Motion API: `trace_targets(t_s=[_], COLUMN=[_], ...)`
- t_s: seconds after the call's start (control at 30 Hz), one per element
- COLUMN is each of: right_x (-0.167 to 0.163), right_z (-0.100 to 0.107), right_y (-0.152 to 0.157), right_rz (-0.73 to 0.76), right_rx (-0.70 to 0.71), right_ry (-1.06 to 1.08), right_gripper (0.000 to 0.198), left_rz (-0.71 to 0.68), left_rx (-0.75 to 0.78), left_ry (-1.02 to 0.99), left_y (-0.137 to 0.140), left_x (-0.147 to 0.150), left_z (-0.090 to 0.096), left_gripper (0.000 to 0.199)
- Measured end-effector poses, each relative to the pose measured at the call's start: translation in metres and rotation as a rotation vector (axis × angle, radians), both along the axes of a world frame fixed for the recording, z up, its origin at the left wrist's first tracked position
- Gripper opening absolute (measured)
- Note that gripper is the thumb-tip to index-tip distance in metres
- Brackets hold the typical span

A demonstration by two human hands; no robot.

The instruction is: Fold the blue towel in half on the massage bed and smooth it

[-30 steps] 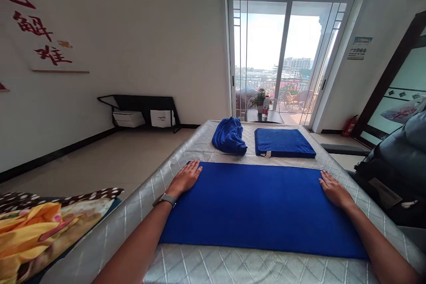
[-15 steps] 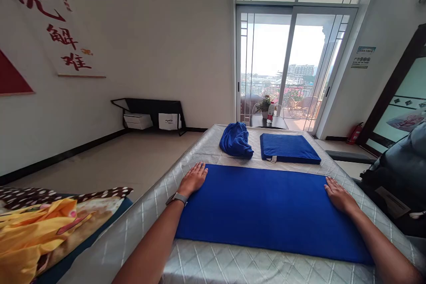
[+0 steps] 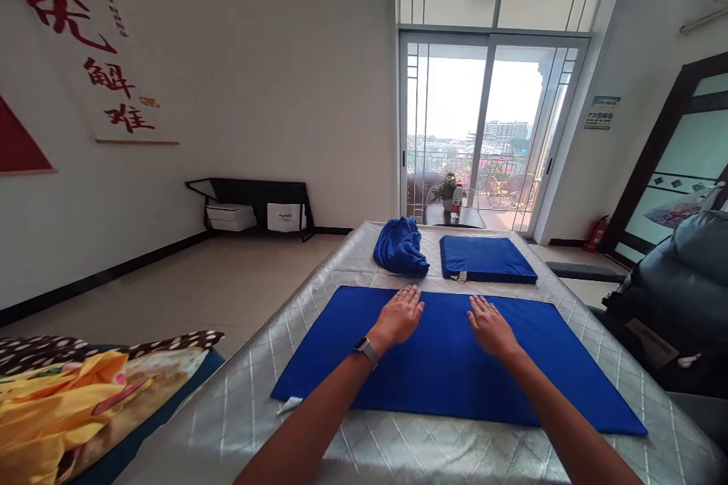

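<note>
A blue towel (image 3: 444, 364) lies spread flat across the quilted silver-white surface (image 3: 409, 447), with a small white tag showing at its near left corner. My left hand (image 3: 400, 314) rests flat on the towel left of its middle, fingers stretched toward the far edge; a watch is on that wrist. To the right of the middle, my right hand (image 3: 490, 324) also lies on the cloth with fingers extended. Neither hand grips anything. Beyond the far edge sit a crumpled blue cloth (image 3: 401, 246) and a neat stack of folded blue towels (image 3: 486, 258).
A small dark table (image 3: 455, 217) with a potted plant and a bottle (image 3: 456, 201) stands by the sliding glass door. Yellow patterned bedding (image 3: 73, 417) is at the lower left. A dark padded chair (image 3: 682, 280) stands close on the right.
Both hands have moved inward from the towel's left and right edges to near its middle. The view has tilted slightly upward, and the towel's white tag now shows.
</note>
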State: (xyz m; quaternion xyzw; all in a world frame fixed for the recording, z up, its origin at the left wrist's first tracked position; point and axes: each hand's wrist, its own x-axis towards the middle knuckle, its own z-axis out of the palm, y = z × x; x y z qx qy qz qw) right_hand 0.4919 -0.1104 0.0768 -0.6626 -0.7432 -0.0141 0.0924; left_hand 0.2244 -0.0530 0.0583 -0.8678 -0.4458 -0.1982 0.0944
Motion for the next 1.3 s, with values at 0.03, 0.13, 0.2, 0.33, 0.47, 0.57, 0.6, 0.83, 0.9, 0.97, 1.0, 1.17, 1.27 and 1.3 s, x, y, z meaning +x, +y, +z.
trace_targets(t_s=[0.03,0.13,0.2,0.33,0.47,0.57,0.6,0.83,0.9,0.97,1.0,1.17,1.27,1.3], right_x=[-0.020,-0.054,-0.059,-0.054,-0.054,-0.035,-0.021,0.156,0.193,0.211,0.214,0.203,0.184,0.172], right_z=[-0.003,-0.018,-0.028,-0.035,-0.030,-0.028,-0.029,-0.048,-0.052,-0.054,-0.054,-0.047,-0.032,-0.026], right_y=[0.000,-0.002,-0.002,-0.002,-0.003,-0.008,-0.011,-0.058,-0.071,-0.080,-0.081,-0.079,-0.080,-0.081], right_rz=[0.027,0.084,0.086,0.078,0.066,-0.001,-0.032,-0.282,-0.308,-0.320,-0.328,-0.431,-0.460,-0.440], right_rx=[-0.017,-0.061,-0.071,-0.062,-0.078,-0.099,-0.104,-0.057,-0.020,0.001,0.007,-0.009,-0.020,-0.001], right_ry=[0.021,0.023,0.018,0.058,0.081,0.073,0.061,-0.002,-0.003,-0.002,0.000,-0.045,-0.169,-0.203], right_gripper=[0.063,0.061,0.061,0.061,0.061,0.064,0.066,0.066,0.066,0.068,0.069,0.066,0.064,0.063], left_rz=[-0.023,-0.002,0.008,-0.022,-0.011,0.024,0.054,0.315,0.372,0.400,0.408,0.460,0.487,0.501], left_rx=[0.002,-0.071,-0.115,-0.123,-0.138,-0.149,-0.149,-0.190,-0.201,-0.178,-0.169,-0.169,-0.197,-0.191], left_ry=[0.001,0.012,0.028,0.046,0.040,0.052,0.060,0.184,0.214,0.231,0.237,0.209,0.176,0.156], left_y=[-0.008,-0.023,-0.027,-0.026,-0.026,-0.026,-0.025,-0.018,-0.020,-0.025,-0.028,-0.038,-0.039,-0.039], left_x=[0.024,0.072,0.081,0.076,0.076,0.064,0.054,-0.106,-0.151,-0.180,-0.187,-0.184,-0.174,-0.167], left_z=[-0.005,-0.023,-0.032,-0.036,-0.033,-0.033,-0.034,-0.046,-0.050,-0.053,-0.054,-0.046,-0.033,-0.028], left_gripper=[0.053,0.053,0.053,0.054,0.056,0.058,0.059,0.054,0.051,0.051,0.051,0.051,0.054,0.055])
